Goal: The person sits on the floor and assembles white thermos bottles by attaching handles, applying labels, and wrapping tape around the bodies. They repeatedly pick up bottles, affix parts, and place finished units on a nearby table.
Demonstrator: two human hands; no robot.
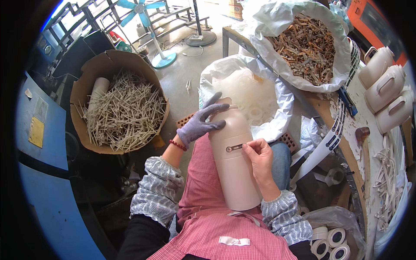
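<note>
A beige plastic flask body [234, 173] lies tilted across my lap, its neck pointing away from me. My left hand [202, 123], in a grey-purple glove, is closed around the flask's shoulder and neck, thumb on the near side. A dark label strip [235, 148] with light print lies across the flask's middle. My bare right hand [259, 157] pinches the strip's right end between thumb and forefinger, against the flask wall. Whether that end is stuck down is hidden by the fingertips.
A cardboard bin [74, 102] of thin beige plastic sprues stands left. White sacks hold translucent rings [255, 110] and brown metal strips [303, 47]. On the right-hand bench [368, 143] are handled jugs [385, 91]; a label roll strip [318, 158] hangs off it. White-rimmed caps [337, 237] lie lower right.
</note>
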